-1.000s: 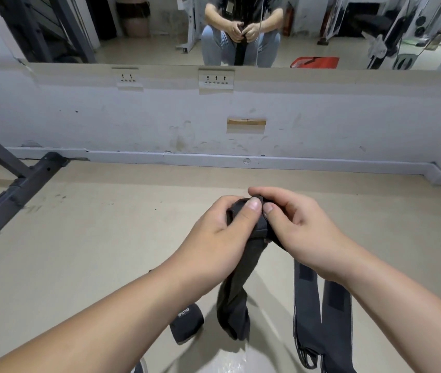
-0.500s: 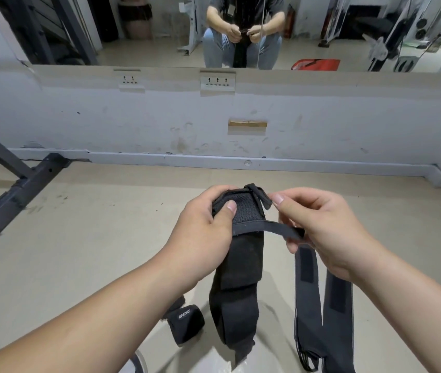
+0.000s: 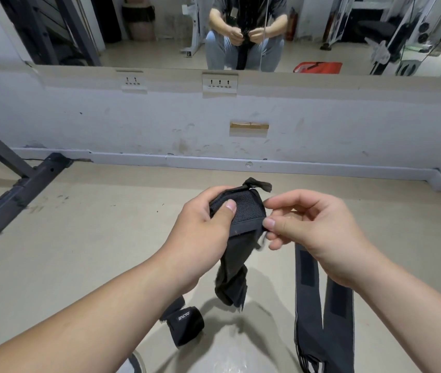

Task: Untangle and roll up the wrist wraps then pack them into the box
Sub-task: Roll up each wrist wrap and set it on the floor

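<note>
A black wrist wrap (image 3: 243, 211) is held up in front of me, its top partly rolled and its loose tail hanging toward the floor. My left hand (image 3: 200, 232) grips the rolled part, thumb pressed on the mesh face. My right hand (image 3: 310, 227) pinches the roll's right edge between thumb and fingers. A rolled black wrap (image 3: 185, 329) with white lettering lies on the floor below my left forearm. Two long grey wraps (image 3: 321, 319) hang flat under my right forearm. No box is in view.
A dark metal rack frame (image 3: 17, 195) crosses the floor at the left. A white wall with sockets (image 3: 219, 83) and a mirror above it faces me; the mirror shows a seated person. Clear plastic (image 3: 230, 359) lies at the bottom edge.
The strap my right hand had pulled out sideways is now wound back against the roll. The hanging tail is shorter and has risen. Both hands stay at the roll.
</note>
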Demonstrator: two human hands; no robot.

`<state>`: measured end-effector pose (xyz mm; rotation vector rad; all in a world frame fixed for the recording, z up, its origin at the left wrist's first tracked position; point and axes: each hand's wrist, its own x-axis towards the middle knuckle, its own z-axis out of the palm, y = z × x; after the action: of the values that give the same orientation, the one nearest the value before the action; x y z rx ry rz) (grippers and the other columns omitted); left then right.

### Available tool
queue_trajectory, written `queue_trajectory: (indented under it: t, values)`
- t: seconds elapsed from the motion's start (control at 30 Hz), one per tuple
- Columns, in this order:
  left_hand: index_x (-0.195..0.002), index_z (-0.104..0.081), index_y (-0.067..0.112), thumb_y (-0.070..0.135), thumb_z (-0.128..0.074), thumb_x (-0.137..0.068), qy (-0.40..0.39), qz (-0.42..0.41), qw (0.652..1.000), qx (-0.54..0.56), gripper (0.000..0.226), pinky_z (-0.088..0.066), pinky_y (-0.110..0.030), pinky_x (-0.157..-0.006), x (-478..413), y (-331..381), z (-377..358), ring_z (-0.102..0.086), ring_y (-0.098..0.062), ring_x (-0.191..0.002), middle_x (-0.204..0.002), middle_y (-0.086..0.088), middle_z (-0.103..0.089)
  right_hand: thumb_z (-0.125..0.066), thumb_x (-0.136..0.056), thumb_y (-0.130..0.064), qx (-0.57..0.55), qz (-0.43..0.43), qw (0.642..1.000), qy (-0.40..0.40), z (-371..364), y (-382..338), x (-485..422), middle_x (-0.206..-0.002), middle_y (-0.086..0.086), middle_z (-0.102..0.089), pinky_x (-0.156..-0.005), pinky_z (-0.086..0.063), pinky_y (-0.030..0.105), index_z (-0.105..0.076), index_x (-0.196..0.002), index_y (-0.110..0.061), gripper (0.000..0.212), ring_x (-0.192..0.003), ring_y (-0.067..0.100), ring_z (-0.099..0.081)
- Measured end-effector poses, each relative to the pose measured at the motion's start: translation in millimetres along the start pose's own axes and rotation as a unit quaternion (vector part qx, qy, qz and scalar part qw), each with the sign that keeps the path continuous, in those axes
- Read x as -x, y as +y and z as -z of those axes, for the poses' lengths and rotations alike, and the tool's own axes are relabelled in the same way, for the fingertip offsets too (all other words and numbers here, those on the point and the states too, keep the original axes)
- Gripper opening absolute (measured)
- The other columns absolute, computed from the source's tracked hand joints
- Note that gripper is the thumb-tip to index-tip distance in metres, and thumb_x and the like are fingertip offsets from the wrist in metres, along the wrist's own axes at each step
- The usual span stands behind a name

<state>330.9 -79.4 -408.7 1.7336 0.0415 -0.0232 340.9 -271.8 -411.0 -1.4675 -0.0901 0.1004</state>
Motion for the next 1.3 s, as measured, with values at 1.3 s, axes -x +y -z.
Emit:
queue_trajectory:
  t: [1.3]
  values:
    - [-0.122,-0.073,0.021,0.01,-0.052,-0.109,-0.054,0.004,0.996,0.067,0.027,-0.057,-0.047,-0.104,3,4,0,-0.077,-0.02,-0.107,-0.111,-0.001,-0.081,-0.059,-0.1,-0.041,0.34,0.292,0.893,0.037,-16,11,5,-0.098,-0.012,-0.06,-0.074,-0.05,0.031,-0.064,-0.1,-0.021,0.021,-0.097,0.014,-0.062]
